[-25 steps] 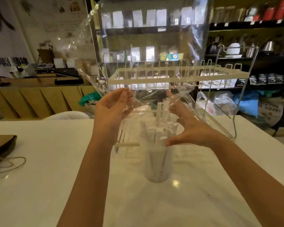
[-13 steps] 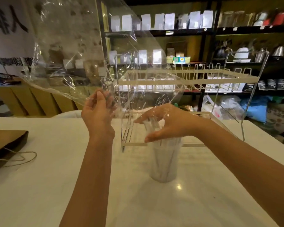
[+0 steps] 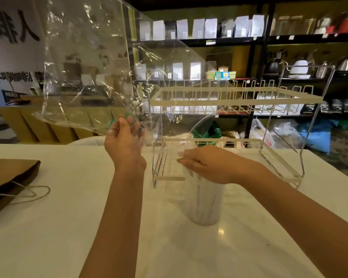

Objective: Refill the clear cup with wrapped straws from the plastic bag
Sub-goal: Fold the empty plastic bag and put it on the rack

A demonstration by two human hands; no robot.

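The clear cup (image 3: pixel 206 205) stands upright on the white table, with wrapped straws (image 3: pixel 203 199) inside it showing through the wall. My right hand (image 3: pixel 207 165) lies palm down over the cup's mouth, fingers together, covering the straw tops. My left hand (image 3: pixel 126 143) is raised to the left of the cup and pinches the lower edge of the clear plastic bag (image 3: pixel 88 63). The bag hangs up and to the left, see-through and with no straws visible in it.
A two-tier wire rack (image 3: pixel 235 100) stands right behind the cup. A brown paper bag (image 3: pixel 6 175) with string handles lies at the table's left edge (image 3: pixel 48 227). Shelves with pouches and kettles fill the background.
The plastic bag has been lifted off the cup and swung up to the left in my left hand. My right hand has come down flat over the cup's mouth.
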